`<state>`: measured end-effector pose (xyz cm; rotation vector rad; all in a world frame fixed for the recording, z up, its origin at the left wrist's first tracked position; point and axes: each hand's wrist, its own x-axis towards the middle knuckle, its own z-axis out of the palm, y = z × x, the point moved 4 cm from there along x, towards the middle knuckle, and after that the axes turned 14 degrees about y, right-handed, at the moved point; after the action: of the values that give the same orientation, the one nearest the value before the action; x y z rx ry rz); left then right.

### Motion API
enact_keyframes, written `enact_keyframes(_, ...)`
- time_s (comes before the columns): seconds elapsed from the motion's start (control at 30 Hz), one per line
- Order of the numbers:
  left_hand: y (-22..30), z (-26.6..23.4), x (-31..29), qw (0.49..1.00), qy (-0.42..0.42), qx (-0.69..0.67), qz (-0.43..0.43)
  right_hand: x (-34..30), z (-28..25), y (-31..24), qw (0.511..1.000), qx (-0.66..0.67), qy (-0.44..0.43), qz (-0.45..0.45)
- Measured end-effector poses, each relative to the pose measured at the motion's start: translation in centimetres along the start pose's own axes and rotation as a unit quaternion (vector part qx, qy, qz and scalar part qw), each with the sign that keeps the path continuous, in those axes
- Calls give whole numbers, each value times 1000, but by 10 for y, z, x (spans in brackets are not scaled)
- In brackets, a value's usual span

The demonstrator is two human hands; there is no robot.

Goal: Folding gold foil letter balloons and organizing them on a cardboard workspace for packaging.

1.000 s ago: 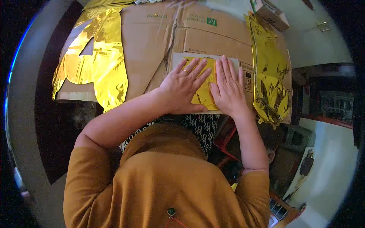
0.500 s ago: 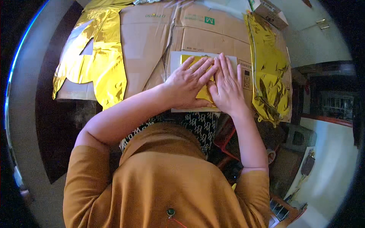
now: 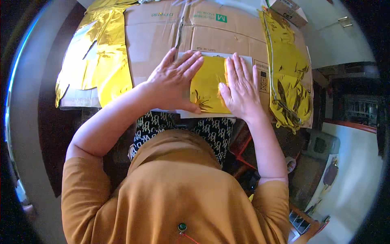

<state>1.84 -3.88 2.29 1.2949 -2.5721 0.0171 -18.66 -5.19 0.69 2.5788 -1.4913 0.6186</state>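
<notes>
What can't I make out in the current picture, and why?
All in the head view:
Right part of the gold square: covered by the right hand.
Left edge of the white sheet: partly hidden by the left hand.
Both palms: face down, hidden by the backs of the hands.
Far end of the left foil: cut off by the picture's top edge.

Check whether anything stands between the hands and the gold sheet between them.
Nothing visible blocks the left hand at the left edge of the gold sheet. On the thumb side of the right hand, an orange patch shows; whether it is something under the hand or a reflection, I cannot tell.
</notes>
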Motion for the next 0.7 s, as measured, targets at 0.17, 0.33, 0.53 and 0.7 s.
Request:
enact_keyframes(0.17,-10,-5,-13,999,3,-18,-36,-2,2,2,1000,-1,25,-14)
enact_keyframes(0.33,-17,-17,-23,994,50,-28,-89,-2,6,2,1000,-10,23,-19)
enact_keyframes(0.53,47,-4,16,979,188,-78,-24,-2,6,6,999,-5,19,-27)
enact_keyframes(0.7,39,35,16,982,171,-36,-69,3,-11,23,957,269,30,106)
